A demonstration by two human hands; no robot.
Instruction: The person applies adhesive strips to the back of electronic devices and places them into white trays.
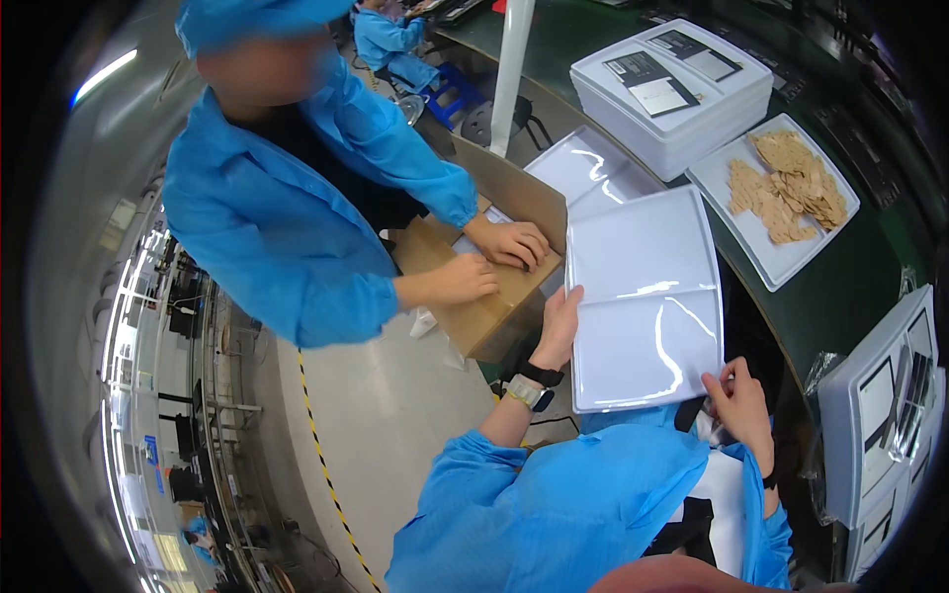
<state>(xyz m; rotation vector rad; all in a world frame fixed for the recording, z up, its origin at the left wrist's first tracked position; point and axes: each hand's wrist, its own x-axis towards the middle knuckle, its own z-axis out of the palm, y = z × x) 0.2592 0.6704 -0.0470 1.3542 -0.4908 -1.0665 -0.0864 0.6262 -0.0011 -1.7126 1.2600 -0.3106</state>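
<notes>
A white plastic tray (643, 257) with two shallow compartments is held up in front of me, tilted. My left hand (560, 326) grips its left edge, fingers partly hidden behind it. At the lower right corner, my right hand (741, 400) pinches the rim between thumb and fingers. Just left of the tray stands a cardboard box (494, 316) with its flaps raised. A co-worker in a blue smock has both hands (484, 262) on the box's flap. Behind my tray lies another white tray (593, 163).
A tall stack of white trays (672, 109) with dark and white flat pieces on top stands on the green table (781, 306). Beside it, one tray (771, 267) carries a pile of tan pieces (791, 188). More loaded trays (870, 415) stand at right. A white post (511, 79) rises behind the box.
</notes>
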